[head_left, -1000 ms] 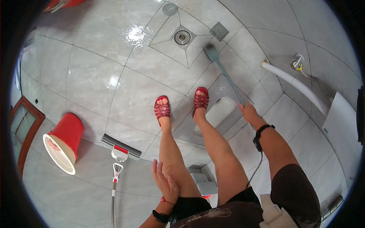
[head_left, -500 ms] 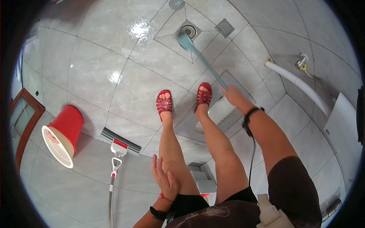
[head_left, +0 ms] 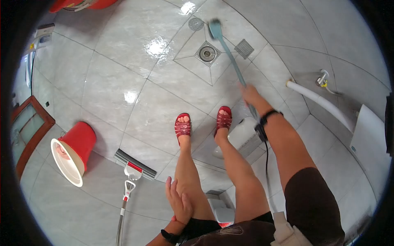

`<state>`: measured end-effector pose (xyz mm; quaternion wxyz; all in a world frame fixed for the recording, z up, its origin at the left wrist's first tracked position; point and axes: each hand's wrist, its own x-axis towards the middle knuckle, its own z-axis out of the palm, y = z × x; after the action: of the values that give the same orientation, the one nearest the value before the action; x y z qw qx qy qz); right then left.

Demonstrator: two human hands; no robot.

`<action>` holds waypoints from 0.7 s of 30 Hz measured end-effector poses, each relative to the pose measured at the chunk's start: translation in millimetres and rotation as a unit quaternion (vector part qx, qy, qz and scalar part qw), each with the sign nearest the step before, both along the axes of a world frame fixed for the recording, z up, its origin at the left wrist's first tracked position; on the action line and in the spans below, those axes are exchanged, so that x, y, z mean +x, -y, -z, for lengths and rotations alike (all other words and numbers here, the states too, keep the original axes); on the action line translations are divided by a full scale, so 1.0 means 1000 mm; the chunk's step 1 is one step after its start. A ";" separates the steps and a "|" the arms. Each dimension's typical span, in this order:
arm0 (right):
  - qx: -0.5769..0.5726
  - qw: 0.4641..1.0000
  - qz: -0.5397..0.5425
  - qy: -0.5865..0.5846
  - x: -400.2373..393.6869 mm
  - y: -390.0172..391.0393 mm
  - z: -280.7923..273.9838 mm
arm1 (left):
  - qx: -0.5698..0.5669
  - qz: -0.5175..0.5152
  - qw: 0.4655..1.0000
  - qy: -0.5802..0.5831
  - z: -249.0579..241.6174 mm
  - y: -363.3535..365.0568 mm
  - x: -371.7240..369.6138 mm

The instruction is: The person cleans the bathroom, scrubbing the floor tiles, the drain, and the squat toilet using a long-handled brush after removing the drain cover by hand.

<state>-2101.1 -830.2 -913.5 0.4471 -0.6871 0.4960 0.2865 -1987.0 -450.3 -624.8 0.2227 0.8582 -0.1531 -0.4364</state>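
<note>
My right hand is closed around the handle of a long blue-grey scrub brush. The bristled head is slightly blurred and lies over the tiles just beyond the floor drain, between a round drain cover and a square grate. Resting against my left leg near the knee is my left hand, its fingers stretched out and holding nothing. Both of my feet, in red sandals, stand on the wet grey tiles.
A red bucket lies tipped on its side at the left. Beside it is a sponge mop. To the right are a white pipe and a wall valve. Red items show at the upper left.
The brush head has left the drain's edge and moved up and right, past the drain. My view has tilted forward, bringing red items in at the top left. My left hand stays put.
</note>
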 end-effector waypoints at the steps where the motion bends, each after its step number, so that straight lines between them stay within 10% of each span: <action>1: 0.030 0.999 0.033 -0.002 0.047 0.006 0.006 | -0.003 -0.002 1.000 -0.001 0.000 0.000 0.003; 4: 0.033 0.997 0.071 -0.012 0.120 -0.003 0.016 | -0.008 0.001 1.000 -0.001 -0.001 -0.004 0.009; 14: 0.053 0.987 0.120 -0.093 0.014 0.006 0.009 | -0.036 -0.001 0.999 -0.012 0.002 -0.014 0.029; 21: -0.053 0.993 -0.071 -0.083 -0.034 -0.065 -0.021 | -0.047 0.008 0.998 -0.029 0.002 -0.004 0.043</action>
<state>-2135.3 -765.7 -892.9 0.3459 -0.7171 0.4954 0.3473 -1943.9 -446.2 -626.5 0.2637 0.8324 -0.1742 -0.4551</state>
